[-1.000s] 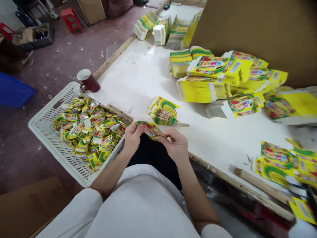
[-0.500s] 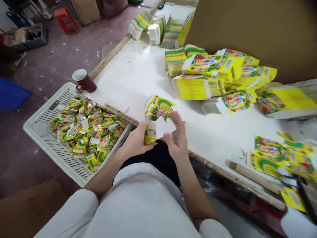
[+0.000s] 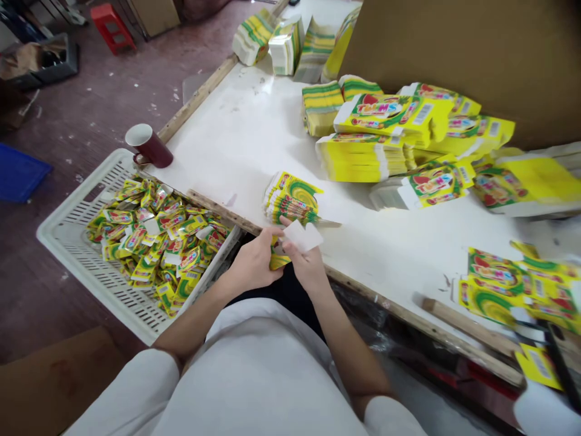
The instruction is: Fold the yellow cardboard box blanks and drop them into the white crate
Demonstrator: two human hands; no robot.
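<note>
The left hand [image 3: 254,260] gripped a carton [image 3: 278,262], its white flap [image 3: 304,236] still unclosed; the right hand's [image 3: 310,266] hold was unclear. Seemingly finished cartons [image 3: 163,242] heaped the basket [image 3: 68,225] at nine o'clock; a flat stack [image 3: 297,197] waited at twelve on the desk [image 3: 204,145].

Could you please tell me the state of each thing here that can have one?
Left hand: closed on the carton.
Right hand: fingers at the carton's white flaps.
Carton: held, white flaps sticking out.
White basket: heaped with small cartons.
Fanned cartons: flat, spread on the table.
Carton stacks: flattened, piled up.
Maroon mug: upright, contents not visible.
Red stool: upright.
</note>
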